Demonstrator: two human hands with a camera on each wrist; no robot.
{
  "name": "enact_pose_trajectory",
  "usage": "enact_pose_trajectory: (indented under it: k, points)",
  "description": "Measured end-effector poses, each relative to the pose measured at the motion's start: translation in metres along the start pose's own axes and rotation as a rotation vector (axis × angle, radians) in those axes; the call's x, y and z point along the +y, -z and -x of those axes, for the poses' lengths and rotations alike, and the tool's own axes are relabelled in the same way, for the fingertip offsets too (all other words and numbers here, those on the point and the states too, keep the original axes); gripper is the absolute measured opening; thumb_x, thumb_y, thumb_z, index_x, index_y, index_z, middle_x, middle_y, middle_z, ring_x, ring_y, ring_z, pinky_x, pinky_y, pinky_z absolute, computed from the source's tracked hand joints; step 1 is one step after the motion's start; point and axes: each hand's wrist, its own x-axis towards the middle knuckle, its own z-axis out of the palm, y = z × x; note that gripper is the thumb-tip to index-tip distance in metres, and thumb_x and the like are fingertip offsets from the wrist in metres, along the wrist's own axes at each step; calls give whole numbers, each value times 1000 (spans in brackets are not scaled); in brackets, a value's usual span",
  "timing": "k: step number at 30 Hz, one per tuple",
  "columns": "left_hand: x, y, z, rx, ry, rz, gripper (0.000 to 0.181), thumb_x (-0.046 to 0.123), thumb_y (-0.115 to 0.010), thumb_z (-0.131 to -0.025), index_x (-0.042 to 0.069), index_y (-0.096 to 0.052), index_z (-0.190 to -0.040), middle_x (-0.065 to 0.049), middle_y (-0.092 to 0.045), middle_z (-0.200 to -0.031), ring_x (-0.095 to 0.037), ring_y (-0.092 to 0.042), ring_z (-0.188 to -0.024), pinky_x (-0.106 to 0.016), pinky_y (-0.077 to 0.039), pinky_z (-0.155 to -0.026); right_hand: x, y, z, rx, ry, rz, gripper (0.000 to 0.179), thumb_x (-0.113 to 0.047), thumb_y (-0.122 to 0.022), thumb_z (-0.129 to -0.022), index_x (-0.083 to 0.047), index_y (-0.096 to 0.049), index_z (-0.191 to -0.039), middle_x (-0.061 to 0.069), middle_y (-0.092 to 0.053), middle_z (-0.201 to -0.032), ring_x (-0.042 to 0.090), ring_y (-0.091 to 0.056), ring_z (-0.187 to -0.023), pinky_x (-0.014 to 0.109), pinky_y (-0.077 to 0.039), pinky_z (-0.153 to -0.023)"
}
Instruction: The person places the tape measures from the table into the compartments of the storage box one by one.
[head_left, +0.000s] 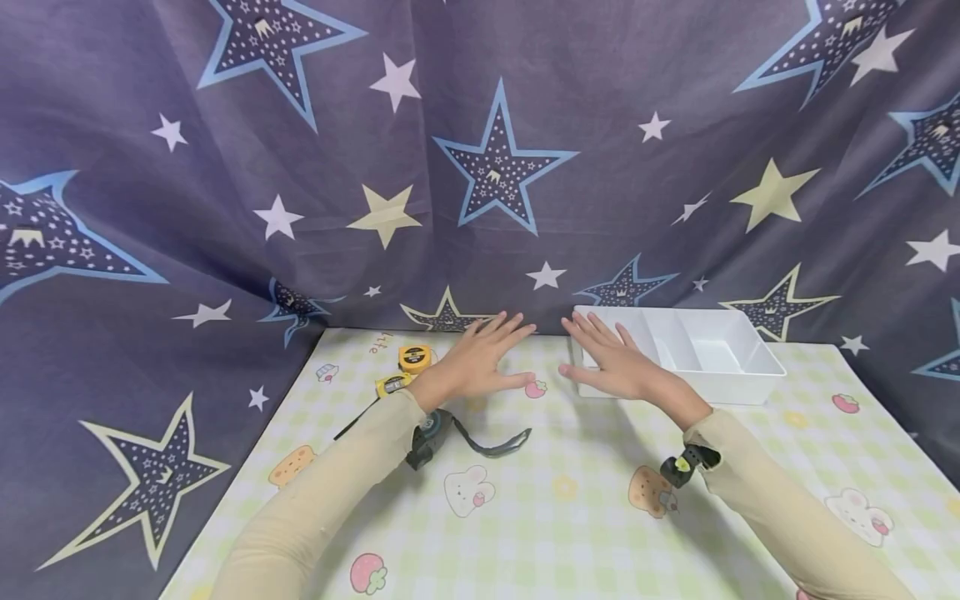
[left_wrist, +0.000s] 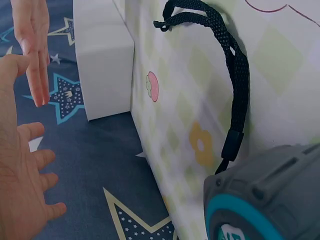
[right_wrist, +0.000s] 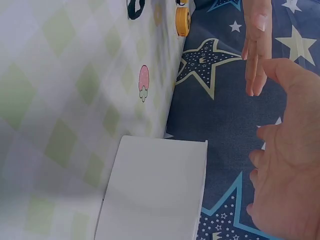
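Note:
Both hands hover over the table with nothing in them. My left hand (head_left: 480,362) has its fingers spread, just right of two yellow tape measures (head_left: 415,358). Below the left wrist lies a grey tape measure with a teal ring (left_wrist: 265,190), partly hidden by the sleeve in the head view. Its black wrist strap (head_left: 491,450) trails to the right. My right hand (head_left: 611,367), fingers also straight, is over the left end of a white divided box (head_left: 738,387) and covers part of it. Whether it touches the box rim I cannot tell.
A green checked cloth (head_left: 562,533) with cartoon prints covers the table. Dark star-patterned fabric (head_left: 607,192) hangs behind and at the sides. The white box stands at the back right, close to that fabric, and its visible compartments hold nothing.

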Motion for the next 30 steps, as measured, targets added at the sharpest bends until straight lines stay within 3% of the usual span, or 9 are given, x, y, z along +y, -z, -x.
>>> enact_pose_trajectory:
  k: [9, 18, 23, 30]
  points:
    - [-8, 4, 11, 19, -1, 25, 84, 69, -51, -93, 28, -27, -162, -7, -29, -168, -33, -19, -158, -64, -19, -122, 1, 4, -1, 50, 29, -8, 79, -55, -48, -102, -17, -19, -164, 13, -15, -171, 35, -5, -159, 65, 1, -123]
    - [-27, 12, 35, -12, -12, 103, 87, 60, -66, -87, 28, -32, -161, -2, -42, -162, -32, -31, -153, -56, -20, -125, 12, 27, -4, 188, 110, 48, 62, -39, -51, -104, -5, -41, -155, 22, -39, -159, 45, -29, -151, 65, -21, -121]
    - [-41, 10, 51, 15, -30, 158, 88, 54, -74, -82, 27, -38, -158, -3, -47, -158, -31, -43, -147, -54, -30, -121, 25, 49, 0, 217, 66, 39, 62, -40, -51, -104, -4, -43, -153, 26, -43, -155, 48, -37, -145, 65, -27, -118]
    - [-62, 8, 76, -16, 22, 248, 82, 48, -78, -80, 22, -48, -151, -11, -64, -136, -31, -60, -126, -50, -50, -100, 48, 83, 12, 270, -41, -20, 57, -31, -55, -103, -2, -45, -151, 28, -45, -152, 49, -40, -140, 68, -32, -111]
